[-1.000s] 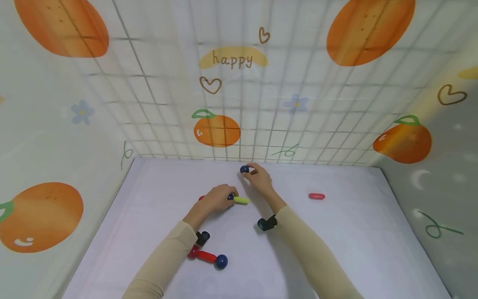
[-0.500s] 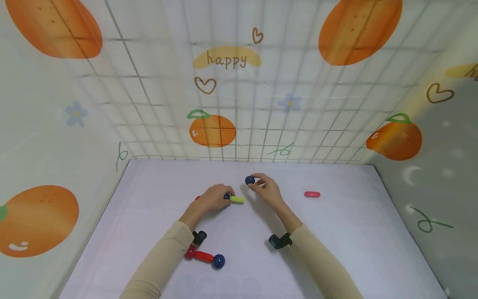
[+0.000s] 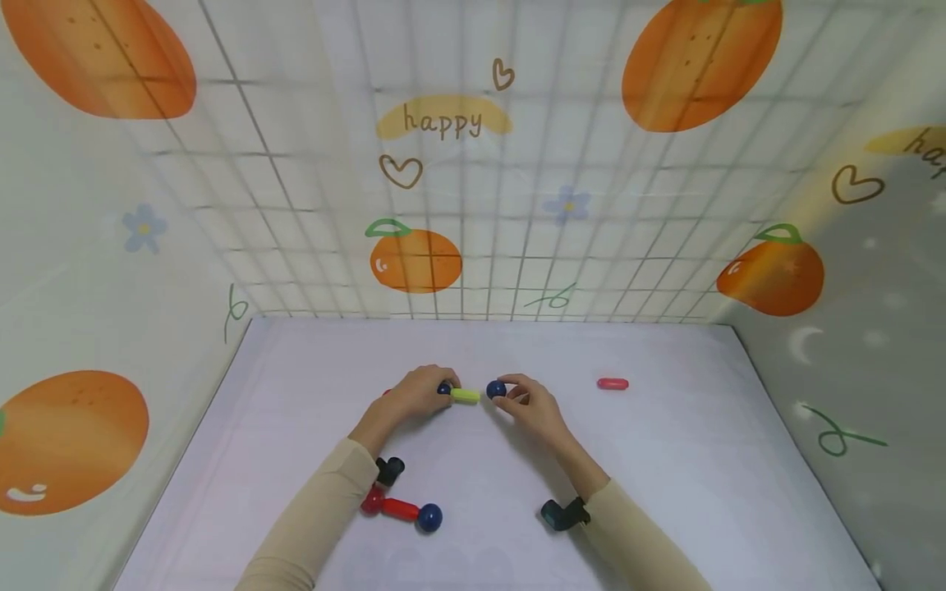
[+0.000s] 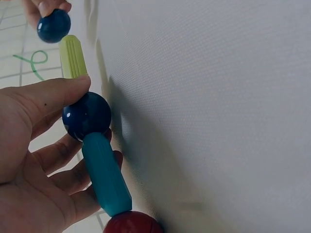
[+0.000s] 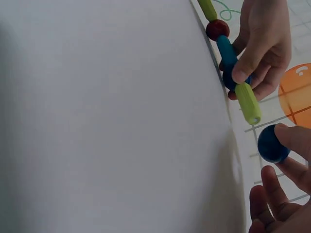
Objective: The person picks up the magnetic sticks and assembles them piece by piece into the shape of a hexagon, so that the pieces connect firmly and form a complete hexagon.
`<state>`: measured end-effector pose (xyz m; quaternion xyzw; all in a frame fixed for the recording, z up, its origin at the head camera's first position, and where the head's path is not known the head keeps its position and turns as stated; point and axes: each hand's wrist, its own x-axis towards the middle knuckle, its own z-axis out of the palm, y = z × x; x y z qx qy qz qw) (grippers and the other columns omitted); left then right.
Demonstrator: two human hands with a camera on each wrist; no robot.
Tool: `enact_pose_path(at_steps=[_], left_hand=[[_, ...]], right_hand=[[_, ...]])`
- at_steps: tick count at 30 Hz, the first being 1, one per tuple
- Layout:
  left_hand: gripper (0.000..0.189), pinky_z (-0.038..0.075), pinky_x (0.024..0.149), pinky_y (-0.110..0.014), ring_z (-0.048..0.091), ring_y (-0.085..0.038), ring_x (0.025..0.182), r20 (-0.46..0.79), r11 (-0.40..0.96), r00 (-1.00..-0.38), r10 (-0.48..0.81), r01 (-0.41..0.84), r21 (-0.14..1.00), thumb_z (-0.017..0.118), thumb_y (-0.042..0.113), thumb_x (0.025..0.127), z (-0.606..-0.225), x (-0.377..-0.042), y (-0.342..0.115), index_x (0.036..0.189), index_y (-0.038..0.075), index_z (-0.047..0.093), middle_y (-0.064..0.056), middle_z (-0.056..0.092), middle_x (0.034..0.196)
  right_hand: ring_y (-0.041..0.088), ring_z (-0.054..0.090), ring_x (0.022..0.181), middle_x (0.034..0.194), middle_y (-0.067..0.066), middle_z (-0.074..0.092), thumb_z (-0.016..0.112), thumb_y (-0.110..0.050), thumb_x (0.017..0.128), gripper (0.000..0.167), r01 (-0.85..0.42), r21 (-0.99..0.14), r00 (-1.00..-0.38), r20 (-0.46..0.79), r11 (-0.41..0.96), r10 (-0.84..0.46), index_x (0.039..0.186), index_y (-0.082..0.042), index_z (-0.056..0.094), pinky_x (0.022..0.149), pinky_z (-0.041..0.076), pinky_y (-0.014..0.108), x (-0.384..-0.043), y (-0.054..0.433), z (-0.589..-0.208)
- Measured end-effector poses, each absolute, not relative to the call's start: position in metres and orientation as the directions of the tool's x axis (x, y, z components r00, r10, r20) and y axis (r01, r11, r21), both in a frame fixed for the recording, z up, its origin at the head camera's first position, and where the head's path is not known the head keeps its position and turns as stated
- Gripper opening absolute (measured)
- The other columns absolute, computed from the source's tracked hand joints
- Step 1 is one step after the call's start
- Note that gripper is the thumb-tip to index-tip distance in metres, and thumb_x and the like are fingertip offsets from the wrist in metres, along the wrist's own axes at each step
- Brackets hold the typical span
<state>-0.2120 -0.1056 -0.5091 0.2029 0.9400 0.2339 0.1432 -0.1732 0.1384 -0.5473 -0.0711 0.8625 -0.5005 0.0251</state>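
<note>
My left hand [image 3: 414, 394] pinches a blue ball [image 4: 87, 115] that is part of a chain of balls and sticks. From that ball a yellow-green stick [image 3: 466, 396] points right. On its other side a teal stick [image 4: 106, 174] leads to a red ball [image 4: 133, 223], and the right wrist view shows a second yellow-green stick [image 5: 207, 8] beyond. Between thumb and fingertips my right hand [image 3: 535, 410] holds a loose blue ball [image 3: 496, 389], a small gap away from the free end of the near yellow-green stick. In the head view the left hand hides most of the chain.
A lone red stick [image 3: 613, 383] lies on the white table [image 3: 702, 460] at right. Nearer the front, beside the left sleeve, a red stick [image 3: 400, 509] joins a red ball [image 3: 373, 500] and a blue ball [image 3: 429, 518]. A patterned cloth wall [image 3: 502, 246] rises at the back.
My right hand has brought its blue ball nearer to me and level with the yellow-green stick's end. The left hand keeps its grip on the chain; the head view has shifted slightly.
</note>
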Motion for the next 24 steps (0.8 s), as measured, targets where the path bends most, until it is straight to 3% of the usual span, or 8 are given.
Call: enact_pose_path(at_steps=[24], left_hand=[[0.021,0.046,0.095,-0.046,0.059,-0.022,0.105,-0.170,0.783,-0.867,0.469,0.320,0.533,0.073,0.012,0.091,-0.5074,-0.2091,-0.1062,0.112,0.015,0.071,-0.003,0.066,0.112]], right_hand=[[0.015,0.063,0.080,0.091,-0.001,0.063,0.079,-0.028,0.087,0.036,-0.125,-0.833,-0.987,0.050,0.539,-0.151,0.121,-0.022,0.070,0.068,0.050,0.034,-0.1627,0.1295,-0.5516]])
